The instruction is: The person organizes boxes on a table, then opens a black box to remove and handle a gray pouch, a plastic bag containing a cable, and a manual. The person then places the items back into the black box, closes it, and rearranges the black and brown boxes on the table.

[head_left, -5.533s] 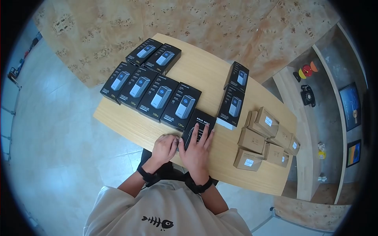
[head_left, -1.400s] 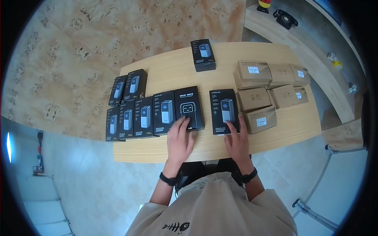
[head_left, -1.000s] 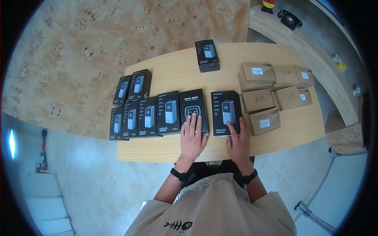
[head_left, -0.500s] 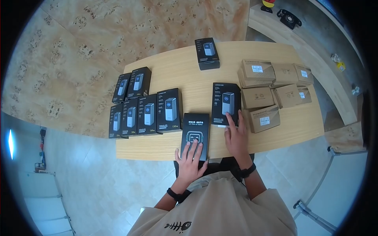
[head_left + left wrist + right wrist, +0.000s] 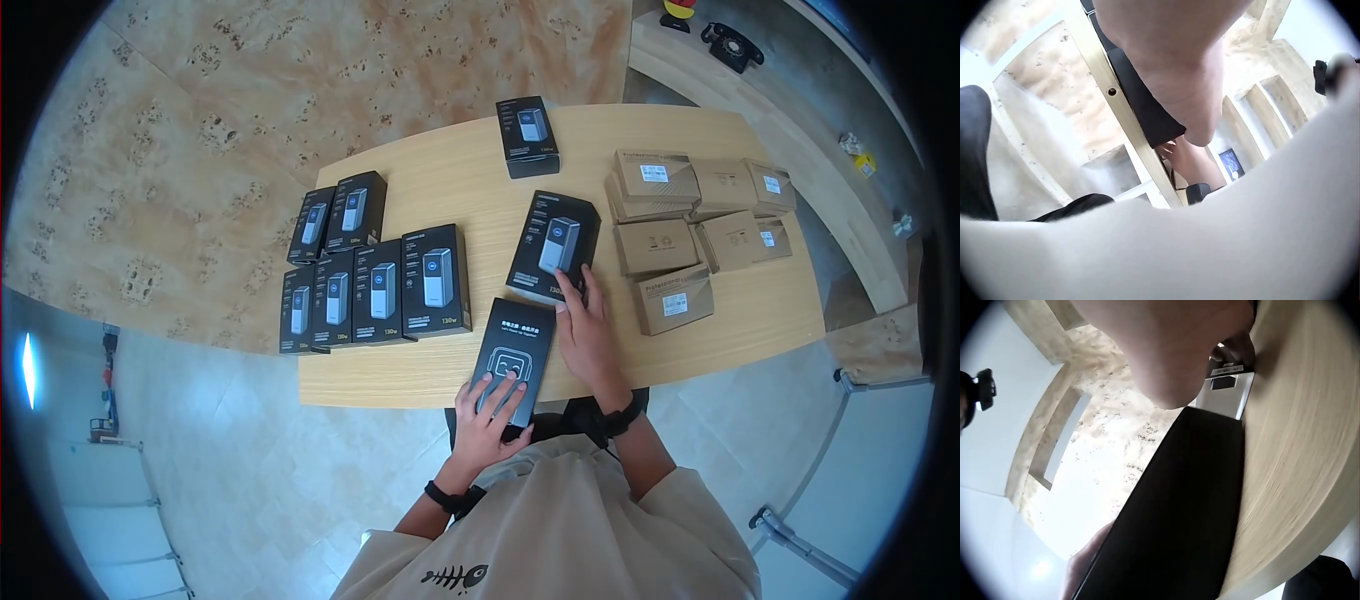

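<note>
In the head view my left hand point(image 5: 490, 412) lies with spread fingers over the near part of a black box with a line-drawn smiling face point(image 5: 512, 350). This box slants across the table's front edge, its near end past it. My right hand point(image 5: 585, 335) touches the near right corner of a second black box printed with a silver device point(image 5: 555, 240). That box sits tilted just behind the smiling-face box. The right wrist view shows my right fingers point(image 5: 1241, 350) low beside the box's pale near end point(image 5: 1225, 397). The smiling-face box's dark side point(image 5: 1172, 500) fills the foreground there.
Several matching black boxes point(image 5: 435, 280) stand in two rows at the left of the wooden table point(image 5: 360, 380). Another black box point(image 5: 528, 135) sits near the back edge. Several brown cartons point(image 5: 655, 245) are grouped at the right. A shelf with a black telephone point(image 5: 733, 48) curves behind.
My left hand has slid the smiling-face box out of the row toward the front edge and slanted it. My right hand has pushed the other box back, left and turned it.
</note>
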{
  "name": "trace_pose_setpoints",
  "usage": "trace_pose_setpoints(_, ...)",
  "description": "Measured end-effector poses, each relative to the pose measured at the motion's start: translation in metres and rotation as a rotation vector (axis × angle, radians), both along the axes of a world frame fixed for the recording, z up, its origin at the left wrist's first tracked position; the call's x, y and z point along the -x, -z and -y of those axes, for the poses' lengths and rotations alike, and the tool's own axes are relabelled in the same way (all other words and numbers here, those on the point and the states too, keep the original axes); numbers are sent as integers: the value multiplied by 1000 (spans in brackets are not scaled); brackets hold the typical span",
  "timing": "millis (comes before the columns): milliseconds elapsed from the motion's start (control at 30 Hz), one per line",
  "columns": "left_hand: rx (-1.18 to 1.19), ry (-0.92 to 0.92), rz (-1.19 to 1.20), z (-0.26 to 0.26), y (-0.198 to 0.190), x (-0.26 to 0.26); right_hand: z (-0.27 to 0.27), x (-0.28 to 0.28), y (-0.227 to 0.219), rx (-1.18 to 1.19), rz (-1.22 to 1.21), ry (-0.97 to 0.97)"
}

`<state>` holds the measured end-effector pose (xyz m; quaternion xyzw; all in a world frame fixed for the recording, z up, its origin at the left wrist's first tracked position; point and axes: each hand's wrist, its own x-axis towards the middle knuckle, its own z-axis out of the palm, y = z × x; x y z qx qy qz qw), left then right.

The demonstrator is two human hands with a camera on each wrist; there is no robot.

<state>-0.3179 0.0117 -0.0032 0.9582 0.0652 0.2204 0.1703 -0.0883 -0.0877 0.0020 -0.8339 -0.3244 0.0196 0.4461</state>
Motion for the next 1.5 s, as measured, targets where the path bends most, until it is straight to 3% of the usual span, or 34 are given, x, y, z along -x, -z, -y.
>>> trace_pose_setpoints(167, 24, -2, 1, 0, 0, -8, -1, 1, 4, -67, 1, -7)
trace_pose_setpoints(233, 32, 0, -2, -1, 0, -9, 0, 0, -1, -126, -134, 2)
trace_pose_setpoints(367, 35, 35, 15, -5, 1, -10, -2, -13, -17, -41, -188, 2)
trace_pose_setpoints(433, 27, 43, 16, -7, 1, -10, -13, -31, -15, -63, 102, 95)
trace_pose_setpoints(567, 47, 51, 14, -7, -1, -9, -42, -77, -28, -60, 221, 122)
trace_pose_setpoints(767, 66, 51, 17, -9, -8, -11, -78, -125, -4, 178, 352, 163)
trace_pose_setpoints(967, 82, 55, 15, -11, -11, -11, -80, -129, -10, 319, 70, 60)
trace_pose_setpoints(1500, 61, 61, 27, -16, -18, -10, -82, -172, 27, 54, -133, 95)
